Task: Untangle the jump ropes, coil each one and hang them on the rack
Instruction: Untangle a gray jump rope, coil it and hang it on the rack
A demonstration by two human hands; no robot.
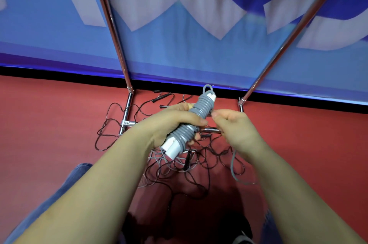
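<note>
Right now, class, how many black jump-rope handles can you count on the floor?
4 clear: two beside the rack's left leg, at and; one by the bundle's lower end; one below it. Hands and tangle may hide others.

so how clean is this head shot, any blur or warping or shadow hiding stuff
Head view: the wide lens bows the rack poles outward; the blue banner is smeared by motion blur; the right hand is slightly soft, while the left hand and the grey coiled rope it grips are sharp; lighting is even, with a dark shadow low on the red floor.
</note>
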